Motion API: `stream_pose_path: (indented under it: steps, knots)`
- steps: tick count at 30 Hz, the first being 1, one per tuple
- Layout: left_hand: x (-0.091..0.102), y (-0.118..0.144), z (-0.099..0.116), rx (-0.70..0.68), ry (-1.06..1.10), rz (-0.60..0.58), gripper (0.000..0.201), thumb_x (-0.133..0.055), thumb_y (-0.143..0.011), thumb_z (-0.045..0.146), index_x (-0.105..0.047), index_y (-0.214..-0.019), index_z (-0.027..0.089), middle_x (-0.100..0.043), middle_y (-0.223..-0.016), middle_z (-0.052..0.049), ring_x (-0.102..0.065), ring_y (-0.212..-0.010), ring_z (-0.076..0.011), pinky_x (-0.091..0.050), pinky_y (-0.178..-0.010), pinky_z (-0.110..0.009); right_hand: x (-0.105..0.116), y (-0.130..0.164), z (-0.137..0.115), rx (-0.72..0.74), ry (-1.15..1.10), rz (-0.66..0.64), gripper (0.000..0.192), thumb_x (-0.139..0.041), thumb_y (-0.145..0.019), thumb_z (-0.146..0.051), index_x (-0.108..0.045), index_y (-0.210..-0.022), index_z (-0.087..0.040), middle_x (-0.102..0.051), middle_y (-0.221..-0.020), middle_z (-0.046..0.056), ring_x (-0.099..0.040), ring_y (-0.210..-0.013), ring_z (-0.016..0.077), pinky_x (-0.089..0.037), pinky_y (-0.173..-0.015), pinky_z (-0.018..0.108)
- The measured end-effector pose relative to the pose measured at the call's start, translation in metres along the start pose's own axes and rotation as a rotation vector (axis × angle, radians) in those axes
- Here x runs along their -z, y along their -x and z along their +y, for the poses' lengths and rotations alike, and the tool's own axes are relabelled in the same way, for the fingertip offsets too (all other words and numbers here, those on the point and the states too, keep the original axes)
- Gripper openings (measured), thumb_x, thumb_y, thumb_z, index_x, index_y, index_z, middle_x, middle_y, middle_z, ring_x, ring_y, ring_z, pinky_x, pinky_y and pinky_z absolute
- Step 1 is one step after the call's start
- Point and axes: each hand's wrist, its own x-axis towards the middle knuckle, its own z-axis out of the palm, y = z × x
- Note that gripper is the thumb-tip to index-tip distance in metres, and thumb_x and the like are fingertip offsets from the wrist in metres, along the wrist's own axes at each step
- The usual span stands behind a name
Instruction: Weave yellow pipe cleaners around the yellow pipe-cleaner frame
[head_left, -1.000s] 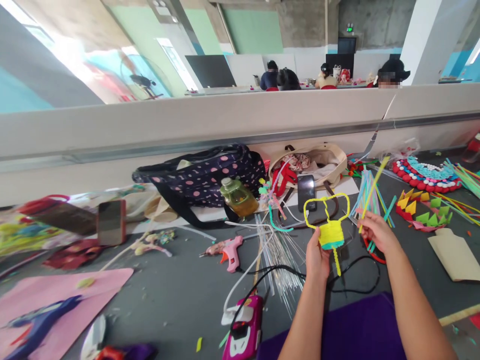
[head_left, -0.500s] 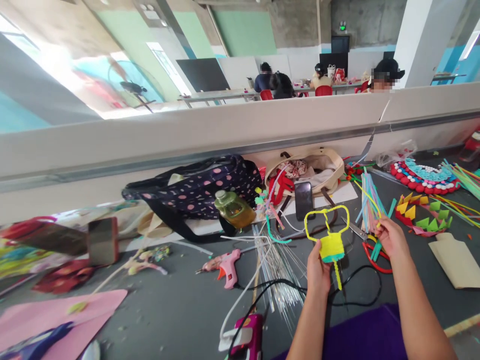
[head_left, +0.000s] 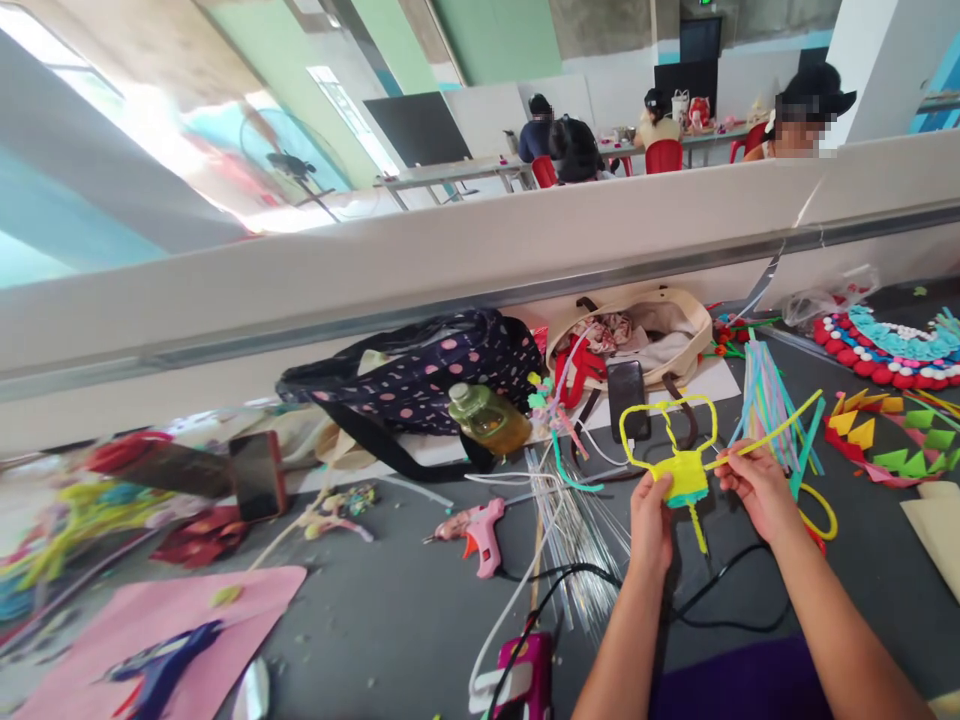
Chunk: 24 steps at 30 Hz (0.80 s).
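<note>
Nearest me, purple cloth [head_left: 742, 690] covers the table [head_left: 390, 610] edge, and a black cable [head_left: 720, 590] loops over the open grey patch just before my hands. My left hand [head_left: 651, 515] pinches the yellow basket [head_left: 682, 474] above that cable, and my right hand [head_left: 757, 488], touching the basket's right side, grips a yellow stem [head_left: 780, 432]. Left of the basket lie clear rods [head_left: 570, 530] and a glue gun [head_left: 480, 520]; beyond it a phone [head_left: 627, 400], bags and the white wall [head_left: 450, 270]. The basket is a wound yellow cup, teal-based, with a looped handle.

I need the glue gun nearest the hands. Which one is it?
The pink glue gun by the clear sticks, just beyond the left hand. The blue glue gun lies far left on pink paper.
</note>
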Motion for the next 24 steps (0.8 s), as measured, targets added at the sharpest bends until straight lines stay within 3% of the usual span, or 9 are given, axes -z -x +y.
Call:
stream_pose_path:
  steps: [6, 12, 17, 24]
  knots:
    - [0.006, 0.005, 0.0, 0.007, -0.01, -0.075, 0.031, -0.077, -0.068, 0.027, -0.073, -0.094, 0.011, -0.074, -0.09, -0.01, -0.069, -0.076, -0.0204, -0.051, -0.073, -0.029, -0.014, -0.006, 0.01, 0.015, 0.126, 0.132, 0.026, -0.083, -0.061, -0.035, -0.067, -0.076, -0.021, -0.069, -0.096, 0.001, -0.06, -0.073, 0.0125, -0.047, -0.058, 0.021]
    - [0.007, 0.006, 0.001, -0.018, -0.009, -0.072, 0.026, -0.078, -0.068, 0.026, -0.073, -0.09, 0.012, -0.074, -0.088, -0.009, -0.068, -0.076, -0.0186, -0.05, -0.072, -0.026, -0.03, -0.004, 0.02, -0.002, 0.082, 0.13, 0.029, -0.085, -0.058, -0.034, -0.066, -0.075, -0.021, -0.065, -0.071, -0.002, -0.058, -0.064, 0.0127, -0.045, -0.059, 0.023]
    - [0.009, 0.005, 0.002, 0.001, 0.019, 0.0, 0.03, -0.073, -0.073, 0.037, -0.074, -0.088, 0.011, -0.074, -0.084, -0.01, -0.067, -0.071, -0.0171, -0.048, -0.062, -0.023, -0.027, -0.005, 0.023, 0.064, 0.107, 0.16, 0.026, -0.083, -0.061, -0.034, -0.066, -0.075, -0.021, -0.067, -0.071, -0.001, -0.06, -0.066, 0.014, -0.047, -0.063, 0.025]
    - [0.008, 0.004, 0.003, 0.01, -0.037, 0.006, 0.045, -0.08, -0.063, 0.044, -0.074, -0.089, 0.008, -0.073, -0.078, -0.012, -0.065, -0.062, -0.0158, -0.047, -0.057, -0.023, -0.019, -0.009, 0.024, 0.099, 0.152, 0.18, 0.027, -0.082, -0.062, -0.037, -0.067, -0.079, -0.022, -0.067, -0.075, 0.0, -0.062, -0.07, 0.0172, -0.049, -0.065, 0.028]
